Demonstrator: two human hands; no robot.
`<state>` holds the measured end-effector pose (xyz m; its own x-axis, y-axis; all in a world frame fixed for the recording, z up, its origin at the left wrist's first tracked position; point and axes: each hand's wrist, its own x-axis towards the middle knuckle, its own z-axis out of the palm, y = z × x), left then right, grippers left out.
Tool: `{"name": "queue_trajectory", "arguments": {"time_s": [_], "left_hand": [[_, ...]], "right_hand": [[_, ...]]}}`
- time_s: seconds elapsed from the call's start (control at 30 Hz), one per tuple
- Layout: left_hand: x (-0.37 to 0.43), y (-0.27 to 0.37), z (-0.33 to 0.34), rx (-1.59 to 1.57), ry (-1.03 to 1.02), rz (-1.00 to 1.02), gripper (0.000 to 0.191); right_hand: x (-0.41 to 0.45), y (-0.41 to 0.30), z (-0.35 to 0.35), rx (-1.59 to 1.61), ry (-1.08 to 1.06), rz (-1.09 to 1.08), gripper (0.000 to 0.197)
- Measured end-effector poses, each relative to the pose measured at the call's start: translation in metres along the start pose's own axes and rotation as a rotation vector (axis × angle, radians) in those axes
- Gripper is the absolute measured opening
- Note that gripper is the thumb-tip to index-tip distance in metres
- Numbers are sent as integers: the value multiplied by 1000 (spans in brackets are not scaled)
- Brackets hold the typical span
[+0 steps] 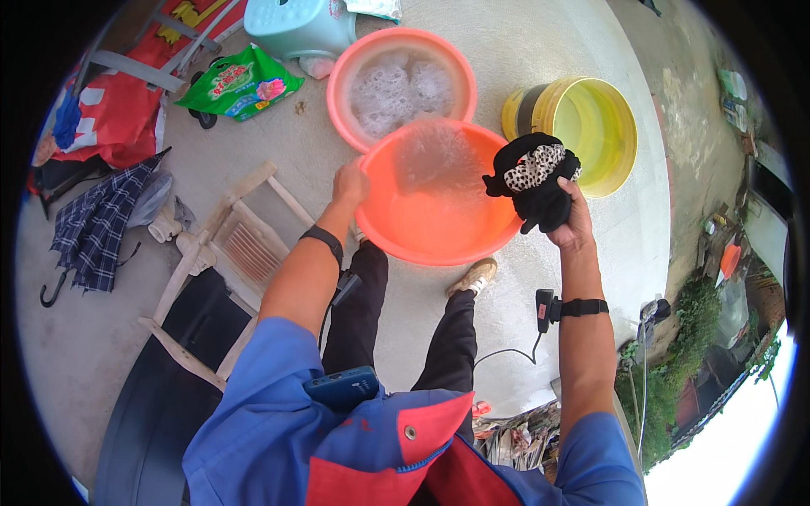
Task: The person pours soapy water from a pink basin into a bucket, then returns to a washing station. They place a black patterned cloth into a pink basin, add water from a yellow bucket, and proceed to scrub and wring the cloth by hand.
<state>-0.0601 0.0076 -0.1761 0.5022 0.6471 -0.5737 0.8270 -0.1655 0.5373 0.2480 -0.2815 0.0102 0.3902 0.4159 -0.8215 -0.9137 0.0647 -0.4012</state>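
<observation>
My left hand (350,182) grips the left rim of an orange plastic basin (443,237). The basin seems tilted away from me, and blurred water runs across its far side onto the rim of a pink basin. That pink basin (340,82) stands just beyond and holds foamy water. In my right hand (574,218) is a bunched black cloth (547,209) with a black-and-white spotted part. The bundle is held up over the orange basin's right rim, in front of a yellow bucket (547,107) of greenish-yellow-looking water.
A wooden washboard (250,253) leans by a wooden chair frame (183,272) at left. Behind it lie a checked umbrella (101,218) and a green detergent bag (240,82). A light blue plastic stool (300,28) stands at the back. My shoe (473,276) is near the basin.
</observation>
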Motion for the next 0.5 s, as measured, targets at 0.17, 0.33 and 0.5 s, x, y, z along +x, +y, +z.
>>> {"name": "queue_trajectory", "arguments": {"time_s": [0.17,0.33,0.5], "left_hand": [[30,-19,-3,-20,-181,-91,39],[44,-39,-8,-291,-212,-98,37],[40,-13,-9,-502,-462,-103,44]], "right_hand": [[5,-9,44,54,-103,-42,64],[7,-12,79,152,-245,-97,67],[1,-21,105,180,-304,-191,71]]}}
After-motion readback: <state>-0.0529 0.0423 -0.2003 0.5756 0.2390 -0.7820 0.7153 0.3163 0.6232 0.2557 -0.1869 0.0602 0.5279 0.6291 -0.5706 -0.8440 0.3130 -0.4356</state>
